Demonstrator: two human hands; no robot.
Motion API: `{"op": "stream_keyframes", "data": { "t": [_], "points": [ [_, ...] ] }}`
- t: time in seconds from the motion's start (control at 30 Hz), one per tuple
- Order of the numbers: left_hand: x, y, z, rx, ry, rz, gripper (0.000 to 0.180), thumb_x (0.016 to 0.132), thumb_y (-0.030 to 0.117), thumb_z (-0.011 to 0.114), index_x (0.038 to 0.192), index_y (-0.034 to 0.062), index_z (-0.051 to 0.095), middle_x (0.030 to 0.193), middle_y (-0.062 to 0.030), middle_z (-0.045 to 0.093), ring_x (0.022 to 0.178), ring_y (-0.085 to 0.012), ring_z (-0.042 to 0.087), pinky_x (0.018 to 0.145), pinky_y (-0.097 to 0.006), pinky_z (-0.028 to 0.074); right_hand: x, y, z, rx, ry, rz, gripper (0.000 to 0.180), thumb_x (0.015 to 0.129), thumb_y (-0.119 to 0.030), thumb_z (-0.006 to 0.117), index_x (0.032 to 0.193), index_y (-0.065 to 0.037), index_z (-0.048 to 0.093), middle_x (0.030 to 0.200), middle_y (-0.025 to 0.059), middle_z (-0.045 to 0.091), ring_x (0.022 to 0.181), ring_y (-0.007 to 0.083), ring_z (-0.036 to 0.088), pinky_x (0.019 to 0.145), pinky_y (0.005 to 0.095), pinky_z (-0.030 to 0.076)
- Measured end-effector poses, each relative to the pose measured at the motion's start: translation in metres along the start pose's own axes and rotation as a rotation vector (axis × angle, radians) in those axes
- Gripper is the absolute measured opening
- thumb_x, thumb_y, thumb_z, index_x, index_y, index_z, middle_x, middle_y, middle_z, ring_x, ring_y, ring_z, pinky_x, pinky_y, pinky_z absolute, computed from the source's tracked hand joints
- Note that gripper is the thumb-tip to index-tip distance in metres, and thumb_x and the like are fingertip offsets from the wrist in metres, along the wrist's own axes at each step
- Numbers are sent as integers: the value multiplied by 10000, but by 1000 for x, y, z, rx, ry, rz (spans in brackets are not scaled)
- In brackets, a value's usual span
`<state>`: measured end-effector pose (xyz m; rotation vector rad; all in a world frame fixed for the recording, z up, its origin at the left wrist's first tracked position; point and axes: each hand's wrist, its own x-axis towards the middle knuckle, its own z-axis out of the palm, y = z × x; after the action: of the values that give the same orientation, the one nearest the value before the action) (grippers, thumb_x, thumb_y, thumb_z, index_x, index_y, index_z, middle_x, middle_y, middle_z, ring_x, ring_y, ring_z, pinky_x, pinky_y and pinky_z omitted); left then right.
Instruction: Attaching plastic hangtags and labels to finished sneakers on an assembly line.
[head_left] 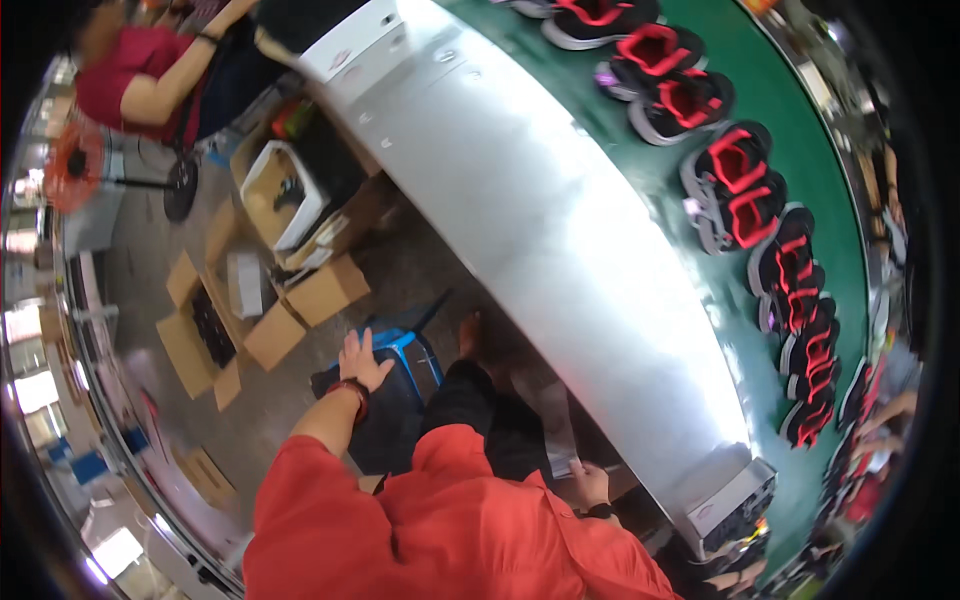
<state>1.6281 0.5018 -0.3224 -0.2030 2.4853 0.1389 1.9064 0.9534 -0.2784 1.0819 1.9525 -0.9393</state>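
Observation:
My left hand (362,364) is stretched out with its fingers spread, over the edge of a blue stool (402,345) with a dark seat. It holds nothing, and whether it touches the stool I cannot tell. My right hand (590,482) is low beside the long metal machine (560,210), its fingers curled and the thumb against them. A pale, see-through strip (558,430) lies right by its thumb. What the fingers hold, if anything, is hidden.
A green conveyor belt (790,110) carries several black-and-red shoes (740,160) beyond the machine. Open cardboard boxes (212,330) and a white-rimmed bin (312,205) stand on the floor at left. Farther back are an orange fan (75,160) and a seated person in a dark red shirt (145,75).

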Motion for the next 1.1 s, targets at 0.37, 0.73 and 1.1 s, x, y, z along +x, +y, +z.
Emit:
{"op": "stream_keyframes", "data": {
  "t": [0.37, 0.73, 1.1],
  "points": [
    [-20, -33, 48, -163, -242, -149, 676, 846, 590, 589, 1313, 104, 548, 1331, -160, 526, 1298, -375, 427, 1045, -712, 256, 14, -254, 5, -275, -191, -577, 281, 841, -264, 741, 840, 12, 688, 781, 116, 638, 725, 215, 621, 638, 320, 479],
    [-86, -70, 99, -393, -494, -260, 682, 862, 518, 580, 1402, 113, 475, 1443, -185, 450, 1375, -348, 370, 1062, -627, 308, -27, -458, 68, -700, -514, -1322, 218, 743, -246, 804, 801, -60, 709, 892, 67, 620, 836, 258, 588, 727, 368, 504],
    [-93, -182, -32, -1713, 685, -618, 780, 866, 407, 672, 1451, 3, 350, 1407, -301, 420, 1332, -423, 404, 1103, -438, 344, -47, -623, 190, -1143, -903, -2020, 164, 759, -279, 746, 776, -141, 658, 984, 27, 564, 886, 254, 507, 799, 381, 449]
  ]
}}
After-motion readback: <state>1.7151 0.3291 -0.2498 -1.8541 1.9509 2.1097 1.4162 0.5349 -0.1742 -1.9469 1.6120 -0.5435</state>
